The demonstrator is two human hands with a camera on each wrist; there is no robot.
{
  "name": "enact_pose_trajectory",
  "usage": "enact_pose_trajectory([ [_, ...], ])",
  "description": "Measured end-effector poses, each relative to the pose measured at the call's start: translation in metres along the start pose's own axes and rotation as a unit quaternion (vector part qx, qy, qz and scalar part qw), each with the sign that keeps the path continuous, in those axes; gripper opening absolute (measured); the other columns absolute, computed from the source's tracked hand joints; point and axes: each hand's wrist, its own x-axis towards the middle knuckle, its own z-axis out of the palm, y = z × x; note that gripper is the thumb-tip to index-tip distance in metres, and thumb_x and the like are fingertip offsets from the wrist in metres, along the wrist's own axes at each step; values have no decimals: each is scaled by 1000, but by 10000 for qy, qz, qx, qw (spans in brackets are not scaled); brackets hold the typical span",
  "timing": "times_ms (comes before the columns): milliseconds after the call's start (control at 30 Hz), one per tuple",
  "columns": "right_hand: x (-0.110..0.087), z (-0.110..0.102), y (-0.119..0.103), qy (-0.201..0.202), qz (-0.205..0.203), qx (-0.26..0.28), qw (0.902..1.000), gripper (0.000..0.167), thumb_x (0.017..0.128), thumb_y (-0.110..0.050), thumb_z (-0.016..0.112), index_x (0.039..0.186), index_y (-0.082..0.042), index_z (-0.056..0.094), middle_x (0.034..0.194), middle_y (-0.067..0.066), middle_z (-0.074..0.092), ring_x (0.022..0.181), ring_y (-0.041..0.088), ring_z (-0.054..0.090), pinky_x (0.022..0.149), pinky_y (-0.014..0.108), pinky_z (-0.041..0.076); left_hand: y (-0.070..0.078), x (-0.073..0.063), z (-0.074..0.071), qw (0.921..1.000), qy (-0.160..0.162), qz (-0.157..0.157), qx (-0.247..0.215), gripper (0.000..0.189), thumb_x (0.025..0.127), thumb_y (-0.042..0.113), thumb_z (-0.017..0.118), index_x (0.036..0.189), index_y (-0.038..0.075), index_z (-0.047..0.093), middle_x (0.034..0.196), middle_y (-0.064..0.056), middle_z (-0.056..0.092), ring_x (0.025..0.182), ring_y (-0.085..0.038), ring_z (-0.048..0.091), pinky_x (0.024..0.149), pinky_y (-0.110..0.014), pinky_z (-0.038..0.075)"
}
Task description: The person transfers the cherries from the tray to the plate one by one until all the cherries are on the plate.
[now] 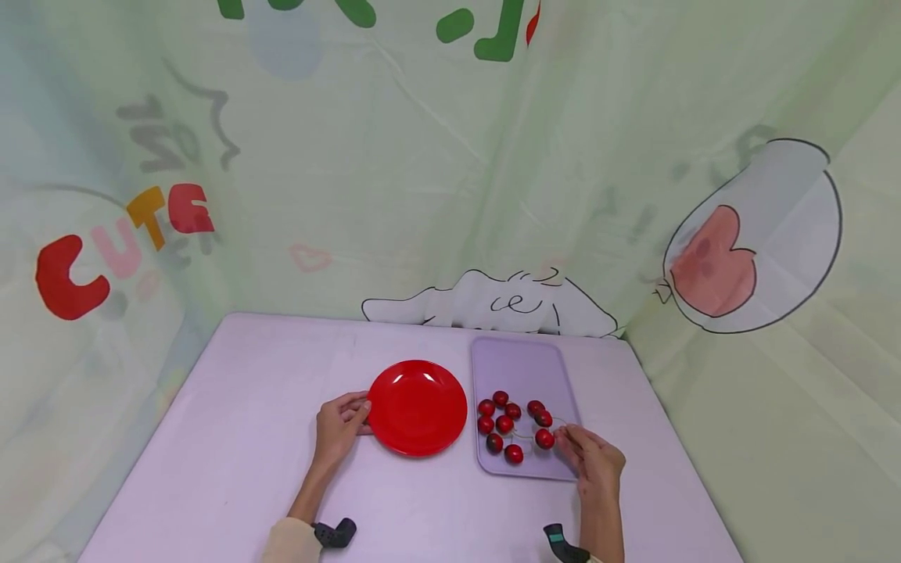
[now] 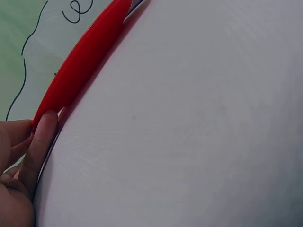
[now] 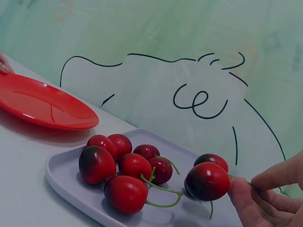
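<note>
My left hand grips the left rim of a round red plate; in the left wrist view, fingers hold the plate's edge. Nothing lies on the plate. To its right a lilac tray carries several dark red cherries with green stems, mostly grouped at its left side. My right hand is at the tray's right edge and pinches the green stem of a cherry between thumb and finger. In the right wrist view that cherry hides part of another one behind it.
The pale table holds the plate and tray. Behind it hangs a printed curtain with drawings and letters, and more curtain encloses both sides. Dark devices are strapped at both wrists, the left wrist device among them.
</note>
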Motion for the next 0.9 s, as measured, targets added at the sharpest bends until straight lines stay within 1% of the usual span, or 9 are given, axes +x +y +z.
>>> enact_pose_trajectory([
  [67,1,1,1,6,18,40,10000,32,103,-2,72,78,-20,80,77,-6,81,76,9,82,80,24,68,-1,1,0,10000,7,0,37,30,104,4,71,134,-2,74,115,-27,79,79,-20,82,68,-21,66],
  [133,1,1,1,-77,24,81,9999,30,103,-2,72,80,-20,81,78,-6,81,76,9,82,81,24,68,-1,1,0,10000,22,-6,40,30,104,4,72,134,-2,74,116,-27,79,79,-19,82,68,-20,66],
  [233,3,2,3,-203,49,127,9997,28,103,-3,73,82,-19,82,79,-5,82,77,10,82,81,24,68,-1,2,0,10000,19,-11,34,30,104,3,72,134,-2,74,116,-27,79,78,-17,82,68,-20,66],
  [367,5,3,7,-344,45,243,9991,23,103,-3,73,86,-15,83,81,-3,82,78,12,83,81,25,68,-1,2,0,10000,-8,28,-18,29,104,1,71,132,-4,74,115,-28,79,76,-15,81,67,-20,66],
  [467,5,5,12,-304,17,178,9994,13,104,-4,73,96,-9,83,83,-2,83,81,14,84,84,26,68,-1,2,0,10000,-7,22,-23,29,104,1,71,132,-5,74,114,-29,79,76,-14,81,67,-21,66],
  [600,0,11,12,-342,43,9,9994,12,106,-7,71,100,-10,82,84,-3,82,83,13,83,87,26,68,-3,2,-1,10000,7,15,-8,29,104,1,71,132,-4,74,114,-28,79,77,-15,81,67,-21,66],
  [733,-3,16,11,-476,41,9,9989,16,106,-7,70,96,-12,81,84,-4,82,83,11,83,86,25,68,-2,1,0,10000,1,57,-49,29,104,2,72,132,-4,74,114,-28,79,77,-15,81,67,-22,66],
  [900,-2,21,15,-687,-17,62,9976,17,105,-6,71,93,-10,81,84,-2,82,81,12,83,84,25,68,-3,1,0,10000,28,68,38,30,104,5,73,132,-3,74,114,-26,80,79,-15,81,68,-21,66],
])
